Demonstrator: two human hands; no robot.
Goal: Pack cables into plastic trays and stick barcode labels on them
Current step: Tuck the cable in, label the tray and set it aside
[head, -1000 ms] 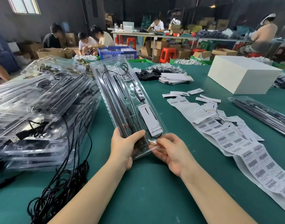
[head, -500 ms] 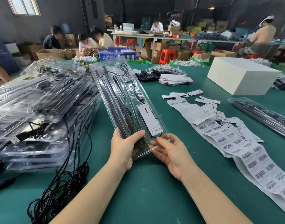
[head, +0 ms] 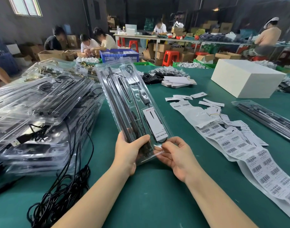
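Note:
A long clear plastic tray (head: 124, 89) holds black rods, a coiled cable and a white card, and is lifted off the green table, tilted away from me. My left hand (head: 127, 153) grips its near left end, thumb across the top. My right hand (head: 175, 155) pinches the tray's near right corner with fingertips. A long strip of barcode labels (head: 249, 155) lies on the table to the right. Loose black cables (head: 62, 195) spill down at the lower left.
A tall stack of filled clear trays (head: 39, 112) fills the left side. Another filled tray (head: 269, 119) lies at the far right. A white box (head: 244, 78) and a pile of white cards (head: 178, 82) sit further back. People work at tables behind.
Both hands keep the same hold on the tray. The tray has barely shifted; nothing else has moved.

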